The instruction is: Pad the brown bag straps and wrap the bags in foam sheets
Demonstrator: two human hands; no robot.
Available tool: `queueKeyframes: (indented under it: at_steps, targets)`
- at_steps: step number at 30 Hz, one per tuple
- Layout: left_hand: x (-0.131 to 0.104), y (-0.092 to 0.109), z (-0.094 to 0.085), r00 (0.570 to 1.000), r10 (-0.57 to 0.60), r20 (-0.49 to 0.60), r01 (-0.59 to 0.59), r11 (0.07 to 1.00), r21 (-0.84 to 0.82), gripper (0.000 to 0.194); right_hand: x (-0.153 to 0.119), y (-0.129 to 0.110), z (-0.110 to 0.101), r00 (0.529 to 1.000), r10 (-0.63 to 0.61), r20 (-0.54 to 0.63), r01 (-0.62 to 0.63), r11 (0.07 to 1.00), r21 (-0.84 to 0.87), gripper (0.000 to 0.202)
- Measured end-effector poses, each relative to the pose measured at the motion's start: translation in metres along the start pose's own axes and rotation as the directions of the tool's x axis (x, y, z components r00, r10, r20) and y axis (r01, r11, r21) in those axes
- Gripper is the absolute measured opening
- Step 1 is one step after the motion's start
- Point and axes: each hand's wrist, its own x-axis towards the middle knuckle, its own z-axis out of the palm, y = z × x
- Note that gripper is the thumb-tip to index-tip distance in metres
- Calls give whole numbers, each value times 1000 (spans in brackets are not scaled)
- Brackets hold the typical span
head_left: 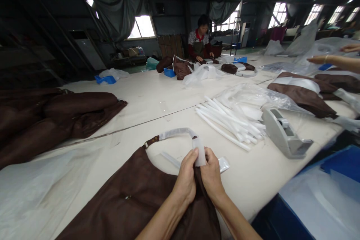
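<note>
A dark brown handbag (pixel 132 195) lies on the table in front of me, its strap arching away from me. Clear wrapping covers the upper strap (pixel 177 132). Near the strap's right end, my left hand (pixel 187 174) and my right hand (pixel 212 174) pinch a whitish translucent strip (pixel 199 152) from both sides, against the strap. Both hands are closed, thumbs toward the strip. Under the strap lies a thin pale strip (pixel 171 159). A small clear plastic packet (pixel 224 164) sits just right of my right hand.
White foam tubes (pixel 225 122) lie beside a grey tape dispenser (pixel 287 135). Brown bags (pixel 56 116) are piled left, plastic sheeting (pixel 39 191) nearer. A blue bin (pixel 270 213) stands lower right. A co-worker (pixel 199 41) works across the table; another person's arm (pixel 334 61) reaches in from the right.
</note>
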Motion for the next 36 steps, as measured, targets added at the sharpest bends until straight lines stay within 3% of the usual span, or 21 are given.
queueKeyframes:
  at_steps: [5, 12, 19, 23, 28, 29, 31, 33, 35, 36]
  targets:
    - [3, -3, -1, 998, -9, -61, 8, 1000, -20, 28, -2, 0, 2, 1000, 2, 0, -2, 998, -63, 12]
    - [0, -8, 3, 990, 59, -132, -61, 998, -11, 23, -6, -3, 1, 999, 36, 3, -36, 999, -21, 10]
    - [-4, -7, 5, 995, 37, -97, -39, 999, -19, 40, -24, 0, -21, 974, 72, 214, -113, 977, 184, 27]
    - [-7, -8, 7, 998, 53, -41, -50, 997, 66, 43, -32, 7, -37, 985, 84, 153, -116, 970, 215, 33]
    - [-12, -8, 13, 997, 78, -4, -77, 989, 127, 44, -15, -4, -59, 990, -8, -138, 18, 997, 72, 35]
    - [-12, -9, 15, 997, 73, 7, -73, 989, 131, 44, -9, -8, -61, 994, 5, -108, 5, 996, 94, 36]
    - [-12, -11, 17, 998, 57, 38, -62, 988, 143, 42, 5, -15, -59, 988, 103, 114, -124, 972, 199, 38]
    - [-12, -14, 18, 997, 42, 72, -53, 986, 157, 38, 16, -19, -54, 914, 217, 343, -314, 914, 258, 42]
    - [-12, -16, 20, 995, 28, 95, -42, 987, 158, 34, 20, -22, -49, 857, 307, 414, -441, 853, 281, 47]
    - [-13, -16, 20, 994, 23, 110, -41, 987, 157, 33, 20, -22, -49, 852, 328, 408, -463, 835, 296, 49]
